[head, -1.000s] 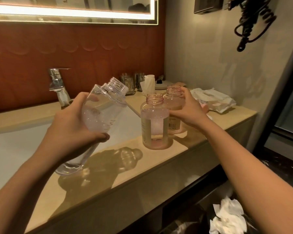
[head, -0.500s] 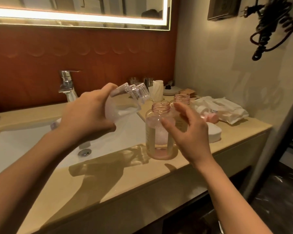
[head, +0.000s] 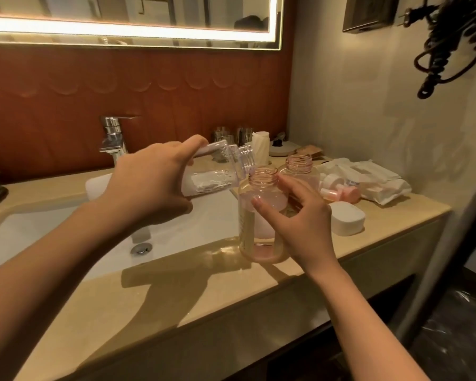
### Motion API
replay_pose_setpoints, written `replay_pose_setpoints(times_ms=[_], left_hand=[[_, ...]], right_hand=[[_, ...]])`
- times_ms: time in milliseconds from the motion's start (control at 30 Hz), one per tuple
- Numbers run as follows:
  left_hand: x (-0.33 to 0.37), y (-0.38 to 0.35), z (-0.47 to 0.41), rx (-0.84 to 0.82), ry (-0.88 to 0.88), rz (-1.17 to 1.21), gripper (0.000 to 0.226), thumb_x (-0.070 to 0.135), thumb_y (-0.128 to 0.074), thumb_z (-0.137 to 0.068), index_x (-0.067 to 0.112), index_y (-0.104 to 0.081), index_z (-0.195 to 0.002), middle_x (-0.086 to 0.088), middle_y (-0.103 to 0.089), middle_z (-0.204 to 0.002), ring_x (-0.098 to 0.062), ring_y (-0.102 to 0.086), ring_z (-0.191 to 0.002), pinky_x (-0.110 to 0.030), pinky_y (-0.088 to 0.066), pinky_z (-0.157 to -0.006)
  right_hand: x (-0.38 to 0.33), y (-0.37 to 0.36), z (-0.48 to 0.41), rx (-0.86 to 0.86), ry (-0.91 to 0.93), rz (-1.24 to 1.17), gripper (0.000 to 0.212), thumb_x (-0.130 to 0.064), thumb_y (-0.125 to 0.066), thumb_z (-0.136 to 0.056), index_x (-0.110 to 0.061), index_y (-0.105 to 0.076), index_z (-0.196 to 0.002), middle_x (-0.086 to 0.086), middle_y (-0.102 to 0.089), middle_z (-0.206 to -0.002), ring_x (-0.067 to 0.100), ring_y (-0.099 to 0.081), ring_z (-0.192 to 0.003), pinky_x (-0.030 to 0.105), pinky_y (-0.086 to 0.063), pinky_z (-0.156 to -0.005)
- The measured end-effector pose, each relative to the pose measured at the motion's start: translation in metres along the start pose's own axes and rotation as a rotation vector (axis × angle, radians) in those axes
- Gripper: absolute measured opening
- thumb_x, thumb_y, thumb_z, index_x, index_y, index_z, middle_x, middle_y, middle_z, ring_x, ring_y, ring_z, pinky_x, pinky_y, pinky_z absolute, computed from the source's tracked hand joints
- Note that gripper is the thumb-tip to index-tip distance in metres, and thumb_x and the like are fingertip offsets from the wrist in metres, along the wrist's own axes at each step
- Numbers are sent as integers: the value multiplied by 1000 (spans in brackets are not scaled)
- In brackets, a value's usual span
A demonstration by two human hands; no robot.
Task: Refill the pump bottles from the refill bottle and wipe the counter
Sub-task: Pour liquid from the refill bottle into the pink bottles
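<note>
My left hand (head: pixel 151 182) grips the clear refill bottle (head: pixel 217 174), tipped almost level with its open mouth at the rim of the near pink pump bottle (head: pixel 254 215). That bottle stands uncapped on the beige counter (head: pixel 204 292), partly filled with pale liquid. My right hand (head: pixel 300 218) curls round its right side, thumb at the front. A second uncapped pink bottle (head: pixel 300 167) stands just behind. The pink pump heads (head: pixel 338 188) lie on the counter to the right.
A white sink basin (head: pixel 66 237) with a chrome tap (head: pixel 113 141) lies left of the bottles. A white soap box (head: pixel 346 218) and a wipes pack (head: pixel 368 180) sit to the right. Cups and a kettle stand at the back wall. A hairdryer cord (head: pixel 445 42) hangs above.
The refill bottle has tipped from upright-slanted to almost level, its mouth now at the near bottle's rim. My right hand left the far bottle and closed round the near one.
</note>
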State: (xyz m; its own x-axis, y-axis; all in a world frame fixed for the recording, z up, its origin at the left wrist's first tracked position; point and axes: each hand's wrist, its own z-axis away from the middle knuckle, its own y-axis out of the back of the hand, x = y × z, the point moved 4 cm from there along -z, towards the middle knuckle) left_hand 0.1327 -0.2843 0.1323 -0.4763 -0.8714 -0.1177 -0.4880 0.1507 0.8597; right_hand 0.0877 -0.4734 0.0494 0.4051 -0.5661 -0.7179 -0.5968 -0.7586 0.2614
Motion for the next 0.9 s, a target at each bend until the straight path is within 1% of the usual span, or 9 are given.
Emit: replay_pose_setpoints(times_ms=[67, 100, 200, 333, 400, 467, 600, 800, 900], left_hand=[[1, 2, -1, -6, -13, -24, 77, 26, -75, -67, 35, -31, -129, 11, -59, -113, -18, -55, -97, -29, -42, -58], [1, 4, -2, -15, -18, -36, 77, 26, -75, -68, 35, -30, -130, 10, -59, -114, -19, -55, -97, -29, -42, -58], [4, 9, -5, -37, -18, -81, 77, 26, -75, -69, 33, -30, -132, 9, -59, -116, -18, -53, -95, -25, -31, -52], [5, 12, -7, -54, -24, -106, 77, 25, -76, -69, 31, -31, -131, 6, -61, -114, -19, -52, -91, -25, -30, -51], [5, 14, -9, -57, -28, -133, 76, 27, -77, -69, 30, -32, -130, 3, -61, -109, -18, -49, -85, -25, -30, -50], [6, 15, -10, -59, -34, -167, 76, 27, -78, -69, 29, -33, -129, 1, -61, -106, -17, -48, -81, -24, -31, -50], [7, 16, -13, -65, -50, -196, 79, 27, -78, -69, 28, -31, -133, -1, -63, -106, -20, -55, -82, -21, -28, -45], [5, 15, -16, -67, -66, -214, 81, 29, -79, -69, 29, -28, -133, -1, -64, -106, -22, -60, -87, -21, -29, -45], [5, 15, -17, -66, -73, -218, 81, 29, -79, -69, 28, -28, -132, -2, -64, -106, -23, -60, -87, -22, -32, -47]], right_hand=[[1, 0, -1, -5, -8, -15, 61, -41, -73, -72, -22, -54, -127, -14, -55, -116, 2, -52, -110, 15, -44, -90], [1, 0, -1, -5, -12, -22, 62, -41, -74, -72, -22, -55, -127, -13, -56, -116, 1, -52, -109, 13, -44, -88], [2, 1, -2, 0, -11, -29, 62, -41, -75, -71, -20, -57, -125, -14, -57, -113, 0, -53, -107, 9, -44, -86], [2, 2, -2, 3, -12, -35, 62, -41, -75, -70, -20, -57, -125, -16, -56, -112, -1, -52, -107, 7, -45, -83], [2, 1, -2, 2, -14, -42, 62, -42, -75, -70, -21, -56, -125, -18, -55, -111, -2, -52, -106, 6, -44, -82], [3, 1, -2, 3, -13, -45, 61, -42, -75, -70, -22, -56, -124, -18, -56, -111, -1, -52, -105, 8, -45, -83], [4, 1, -3, 3, -10, -49, 61, -43, -75, -69, -25, -56, -124, -18, -56, -109, -2, -53, -104, 11, -45, -83], [5, 2, -4, -1, -2, -39, 60, -45, -74, -69, -26, -55, -123, -20, -55, -107, -10, -50, -99, 5, -44, -78], [5, 2, -4, -7, 0, -46, 58, -48, -73, -67, -33, -50, -119, -24, -53, -104, -13, -49, -98, 4, -43, -77]])
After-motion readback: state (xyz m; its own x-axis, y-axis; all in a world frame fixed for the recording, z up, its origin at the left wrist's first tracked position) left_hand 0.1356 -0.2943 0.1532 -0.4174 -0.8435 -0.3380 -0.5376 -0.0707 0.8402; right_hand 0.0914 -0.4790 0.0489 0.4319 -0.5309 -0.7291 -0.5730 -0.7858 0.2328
